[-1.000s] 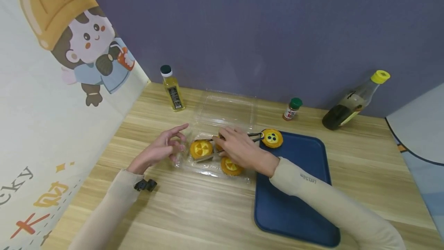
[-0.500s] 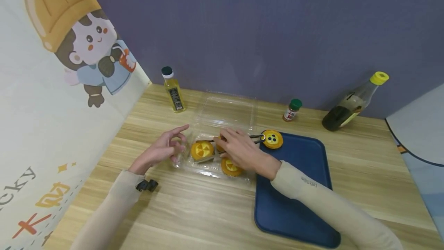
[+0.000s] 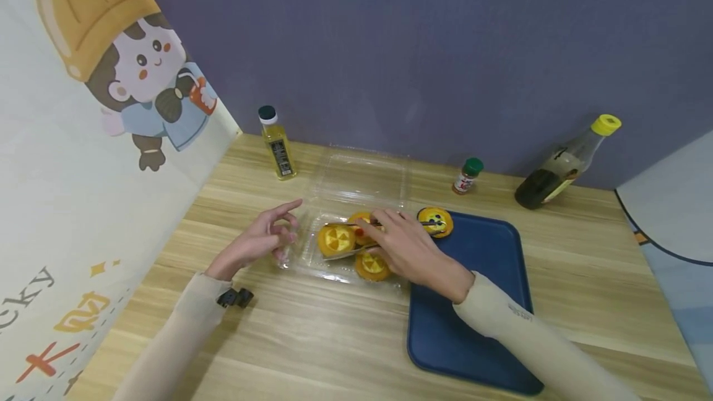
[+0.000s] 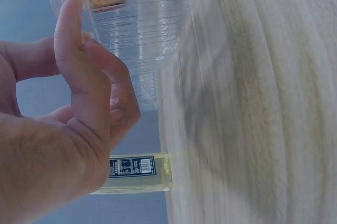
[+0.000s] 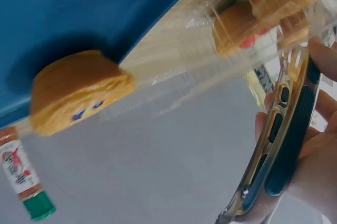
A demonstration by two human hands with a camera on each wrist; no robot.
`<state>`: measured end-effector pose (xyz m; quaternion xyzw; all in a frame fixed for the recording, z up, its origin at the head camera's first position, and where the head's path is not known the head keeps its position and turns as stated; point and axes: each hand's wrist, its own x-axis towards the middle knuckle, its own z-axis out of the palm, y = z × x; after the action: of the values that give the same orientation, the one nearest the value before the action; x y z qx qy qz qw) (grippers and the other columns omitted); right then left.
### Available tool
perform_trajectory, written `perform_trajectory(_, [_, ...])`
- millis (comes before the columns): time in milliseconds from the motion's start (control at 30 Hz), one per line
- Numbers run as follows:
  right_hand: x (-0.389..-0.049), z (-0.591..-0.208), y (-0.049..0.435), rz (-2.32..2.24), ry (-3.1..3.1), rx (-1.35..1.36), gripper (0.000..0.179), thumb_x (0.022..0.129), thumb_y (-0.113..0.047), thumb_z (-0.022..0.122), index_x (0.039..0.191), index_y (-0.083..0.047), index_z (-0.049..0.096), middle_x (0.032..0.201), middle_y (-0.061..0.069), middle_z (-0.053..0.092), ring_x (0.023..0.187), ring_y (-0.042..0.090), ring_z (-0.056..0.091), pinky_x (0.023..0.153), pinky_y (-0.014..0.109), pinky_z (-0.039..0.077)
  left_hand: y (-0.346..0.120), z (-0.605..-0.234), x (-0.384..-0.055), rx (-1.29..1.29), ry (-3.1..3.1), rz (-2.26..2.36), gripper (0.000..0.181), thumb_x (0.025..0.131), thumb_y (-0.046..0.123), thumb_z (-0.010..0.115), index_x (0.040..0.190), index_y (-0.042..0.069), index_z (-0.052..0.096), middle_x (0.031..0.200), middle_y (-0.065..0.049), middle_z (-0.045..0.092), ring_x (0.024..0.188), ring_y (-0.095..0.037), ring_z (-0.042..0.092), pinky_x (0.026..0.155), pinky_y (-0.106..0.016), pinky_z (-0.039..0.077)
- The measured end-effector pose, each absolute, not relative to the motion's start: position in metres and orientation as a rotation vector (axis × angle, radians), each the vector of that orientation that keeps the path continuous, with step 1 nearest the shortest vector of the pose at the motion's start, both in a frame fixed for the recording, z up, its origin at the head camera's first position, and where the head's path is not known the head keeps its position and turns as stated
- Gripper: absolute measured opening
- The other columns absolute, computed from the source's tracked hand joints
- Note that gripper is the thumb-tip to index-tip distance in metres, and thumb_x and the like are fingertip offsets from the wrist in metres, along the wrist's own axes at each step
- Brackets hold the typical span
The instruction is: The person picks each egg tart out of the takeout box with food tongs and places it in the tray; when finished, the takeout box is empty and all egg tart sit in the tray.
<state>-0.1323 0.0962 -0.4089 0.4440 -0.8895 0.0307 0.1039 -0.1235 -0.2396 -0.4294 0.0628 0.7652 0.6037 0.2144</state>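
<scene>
My right hand (image 3: 414,252) grips tongs (image 5: 292,139) with dark green handles. Their arms lie along both sides of a round tart (image 3: 336,240) topped with orange wedges, over the clear plastic container (image 3: 334,277). Whether this tart is lifted off the bottom is hard to tell. Behind it sits a tart with red topping (image 3: 361,221), partly hidden by the hand. Another orange-wedge tart (image 3: 372,266) lies at the front. At the container's left edge is my left hand (image 3: 256,240); in the left wrist view a fingertip touches the rim, the other fingers loosely bent.
A blue tray (image 3: 468,333) stands to the right, with a blueberry-topped tart (image 3: 433,218) at its far left corner. The container's clear lid (image 3: 362,178) lies folded back. Behind stand an oil bottle (image 3: 280,150), a green-capped spice jar (image 3: 466,177) and a yellow-capped dark bottle (image 3: 562,169).
My right hand and the tongs have shifted right, and the tart between the tongs' arms has moved right with them. The red-topped tart shows more now. My left hand has stayed put.
</scene>
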Motion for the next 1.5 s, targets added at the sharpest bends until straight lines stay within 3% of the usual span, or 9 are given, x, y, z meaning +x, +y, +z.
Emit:
perform_trajectory(300, [-0.121, -0.395, 0.142, 0.167, -2.578, 1.147, 0.057, 0.095, -0.03, 0.076, 0.148, -0.017, 0.059, 0.124, 0.007, 0.062, 0.102, 0.025, 0.06, 0.076, 0.037, 0.054, -0.239, -0.428, -0.123, 0.163, 2.125, 1.676, 0.087, 0.091, -0.014, 0.055, 0.167, 0.01, 0.019, 0.128, -0.023, 0.044, 0.084, -0.016, 0.058, 0.051, -0.023, 0.058])
perform_trajectory(700, [-0.116, -0.392, 0.217, 0.094, -2.531, 0.934, 0.061, 0.087, -0.027, 0.082, 0.143, -0.011, 0.063, 0.118, 0.015, 0.064, 0.093, 0.032, 0.061, 0.064, 0.043, 0.048, -0.239, -0.428, -0.124, 0.161, 2.121, 1.668, 0.087, 0.092, -0.015, 0.054, 0.167, 0.01, 0.018, 0.13, -0.023, 0.041, 0.082, -0.015, 0.057, 0.051, -0.022, 0.057])
perform_trajectory(833, [-0.114, -0.393, 0.243, 0.096, -2.521, 0.888, 0.049, 0.105, -0.042, 0.058, 0.142, -0.009, 0.064, 0.115, 0.016, 0.063, 0.089, 0.032, 0.059, 0.061, 0.039, 0.042, -0.24, -0.428, -0.124, 0.164, 2.125, 1.665, 0.088, 0.091, -0.015, 0.053, 0.167, 0.009, 0.018, 0.13, -0.024, 0.041, 0.083, -0.017, 0.058, 0.05, -0.023, 0.057])
perform_trajectory(967, [-0.111, -0.396, 0.267, 0.068, -2.525, 0.837, 0.068, 0.11, -0.054, 0.024, 0.14, -0.008, 0.066, 0.111, 0.016, 0.063, 0.084, 0.032, 0.057, 0.058, 0.039, 0.039, -0.24, -0.429, -0.125, 0.175, 2.126, 1.659, 0.087, 0.091, -0.014, 0.054, 0.167, 0.01, 0.018, 0.131, -0.025, 0.042, 0.082, -0.017, 0.058, 0.05, -0.024, 0.057])
perform_trajectory(1067, [-0.109, -0.399, 0.285, 0.037, -2.557, 0.803, 0.058, 0.11, -0.05, 0.038, 0.139, -0.008, 0.066, 0.111, 0.017, 0.063, 0.084, 0.032, 0.058, 0.058, 0.041, 0.042, -0.24, -0.43, -0.126, 0.179, 2.127, 1.66, 0.087, 0.091, -0.012, 0.054, 0.167, 0.01, 0.019, 0.131, -0.026, 0.042, 0.081, -0.016, 0.058, 0.05, -0.025, 0.057])
perform_trajectory(1133, [-0.107, -0.401, 0.296, 0.015, -2.586, 0.785, 0.057, 0.11, -0.049, 0.039, 0.14, -0.008, 0.066, 0.111, 0.017, 0.063, 0.084, 0.032, 0.058, 0.058, 0.041, 0.043, -0.24, -0.431, -0.126, 0.177, 2.126, 1.665, 0.086, 0.092, -0.012, 0.055, 0.167, 0.009, 0.019, 0.131, -0.026, 0.042, 0.079, -0.015, 0.057, 0.049, -0.025, 0.057])
perform_trajectory(1300, [-0.105, -0.411, 0.321, 0.002, -2.628, 0.734, 0.068, 0.11, -0.056, 0.028, 0.138, -0.007, 0.066, 0.11, 0.019, 0.062, 0.08, 0.032, 0.056, 0.057, 0.039, 0.042, -0.241, -0.43, -0.126, 0.171, 2.114, 1.677, 0.086, 0.093, -0.013, 0.054, 0.167, 0.009, 0.018, 0.13, -0.025, 0.041, 0.076, -0.012, 0.056, 0.049, -0.023, 0.057])
perform_trajectory(1400, [-0.102, -0.419, 0.333, 0.03, -2.648, 0.703, 0.051, 0.105, -0.046, 0.058, 0.137, -0.007, 0.067, 0.109, 0.02, 0.062, 0.079, 0.032, 0.056, 0.057, 0.041, 0.043, -0.241, -0.431, -0.126, 0.172, 2.112, 1.67, 0.086, 0.092, -0.013, 0.054, 0.167, 0.009, 0.018, 0.13, -0.025, 0.041, 0.078, -0.013, 0.056, 0.049, -0.024, 0.057])
perform_trajectory(1500, [-0.101, -0.425, 0.342, 0.051, -2.675, 0.669, 0.053, 0.088, -0.025, 0.081, 0.135, -0.006, 0.067, 0.109, 0.021, 0.063, 0.082, 0.034, 0.057, 0.057, 0.045, 0.044, -0.241, -0.432, -0.127, 0.18, 2.119, 1.662, 0.086, 0.092, -0.012, 0.054, 0.167, 0.009, 0.018, 0.131, -0.027, 0.041, 0.08, -0.016, 0.058, 0.049, -0.024, 0.056])
